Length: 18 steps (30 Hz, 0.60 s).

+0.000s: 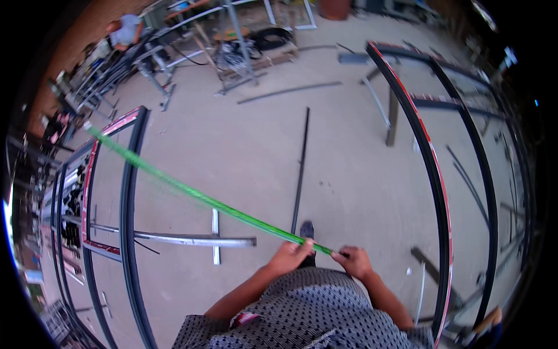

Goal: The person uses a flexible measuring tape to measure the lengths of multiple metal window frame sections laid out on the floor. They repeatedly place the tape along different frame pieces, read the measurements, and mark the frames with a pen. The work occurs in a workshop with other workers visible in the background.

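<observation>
A long, thin green strip (209, 200) stretches from my waist to the far left, its pale tip raised near the dark frame there. My left hand (292, 257) is closed around it a little short of its near end. At that near end my right hand (354, 262) is closed, fingers pinched on the strip with something small and dark at the fingertips. The strip is smeared by motion, so I cannot make out its exact kind.
Large dark frames with red-and-white tape stand left (132, 174) and right (427, 151). A metal support (192, 239) projects from the left one. A dark bar (301, 168) lies on the floor ahead. Far left, another person (124, 32) bends over racks of profiles.
</observation>
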Each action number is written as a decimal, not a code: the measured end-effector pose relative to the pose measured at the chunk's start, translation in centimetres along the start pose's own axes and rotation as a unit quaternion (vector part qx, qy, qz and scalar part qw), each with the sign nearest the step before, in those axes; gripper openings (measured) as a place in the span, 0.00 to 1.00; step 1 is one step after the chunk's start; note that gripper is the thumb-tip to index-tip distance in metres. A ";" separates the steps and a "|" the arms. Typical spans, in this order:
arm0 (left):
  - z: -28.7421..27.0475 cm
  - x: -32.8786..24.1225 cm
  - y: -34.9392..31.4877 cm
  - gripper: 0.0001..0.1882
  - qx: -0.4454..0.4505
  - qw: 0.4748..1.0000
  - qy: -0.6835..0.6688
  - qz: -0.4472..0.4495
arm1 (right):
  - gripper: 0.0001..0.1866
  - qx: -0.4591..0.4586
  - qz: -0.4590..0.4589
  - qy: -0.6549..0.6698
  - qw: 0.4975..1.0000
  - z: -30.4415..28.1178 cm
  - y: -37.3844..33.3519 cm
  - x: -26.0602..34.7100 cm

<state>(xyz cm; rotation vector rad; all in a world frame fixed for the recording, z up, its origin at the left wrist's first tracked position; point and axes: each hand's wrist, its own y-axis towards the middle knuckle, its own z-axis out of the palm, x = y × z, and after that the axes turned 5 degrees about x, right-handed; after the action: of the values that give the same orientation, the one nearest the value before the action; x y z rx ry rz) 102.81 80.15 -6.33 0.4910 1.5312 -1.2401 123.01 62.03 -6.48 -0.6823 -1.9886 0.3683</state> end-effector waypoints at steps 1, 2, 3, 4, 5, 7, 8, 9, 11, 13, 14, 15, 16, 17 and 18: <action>-0.3 0.0 1.8 0.23 0.022 0.999 0.010 0.023 | 0.21 -0.001 0.019 -0.001 1.000 -0.8 0.8 0.0; -0.2 -1.0 3.7 0.23 0.035 0.998 0.040 0.017 | 0.20 -0.005 0.038 0.010 0.999 -2.0 1.6 -0.5; -0.2 -2.5 5.3 0.24 0.044 0.997 0.068 0.007 | 0.19 -0.017 0.050 0.023 0.998 -3.3 2.3 -0.3; -0.5 -3.8 6.8 0.24 0.054 0.994 0.098 -0.005 | 0.19 -0.018 0.059 0.032 0.998 -4.5 3.3 -0.5; -0.7 -4.8 8.6 0.25 0.063 0.992 0.108 0.015 | 0.18 -0.034 0.064 0.039 0.997 -6.0 4.1 -0.7; -1.9 -5.8 10.9 0.26 0.081 0.989 0.126 0.020 | 0.17 -0.029 0.064 0.058 0.996 -7.9 6.9 0.1; -2.6 -6.2 11.4 0.26 0.068 0.990 0.125 0.011 | 0.17 -0.022 0.053 0.067 0.996 -8.5 8.4 0.7; -3.5 -7.1 12.0 0.26 0.060 0.990 0.128 0.003 | 0.17 -0.021 0.045 0.079 0.996 -8.9 9.8 1.2; -5.1 -7.5 12.9 0.26 0.036 0.992 0.122 0.000 | 0.17 0.006 0.040 0.063 0.997 -9.4 12.5 2.6; -6.4 -7.3 13.9 0.25 0.003 0.995 0.100 0.018 | 0.16 0.028 0.025 0.055 0.998 -10.3 15.2 4.3; -7.0 -7.3 14.3 0.24 -0.015 0.997 0.077 0.028 | 0.17 0.047 0.018 0.050 0.998 -10.5 16.6 5.4; -7.3 -7.4 14.6 0.24 -0.031 0.998 0.051 0.038 | 0.17 0.065 0.013 0.043 0.997 -10.8 17.8 6.4; -7.7 -7.5 15.0 0.23 -0.047 0.997 0.025 0.048 | 0.17 0.084 0.009 0.036 0.996 -11.3 19.0 7.2; -8.2 -7.2 15.7 0.24 -0.047 0.999 -0.005 0.016 | 0.17 0.100 -0.009 0.029 0.995 -11.8 20.7 7.6; -8.5 -7.1 16.3 0.25 -0.061 0.998 -0.016 0.010 | 0.18 0.116 -0.026 0.024 0.993 -11.9 22.5 7.6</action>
<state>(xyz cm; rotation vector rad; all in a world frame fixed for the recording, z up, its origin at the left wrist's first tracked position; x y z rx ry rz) 114.67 95.79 -8.14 0.4036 1.5612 -1.1269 137.49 84.32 -6.94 -0.4868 -1.8765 0.5374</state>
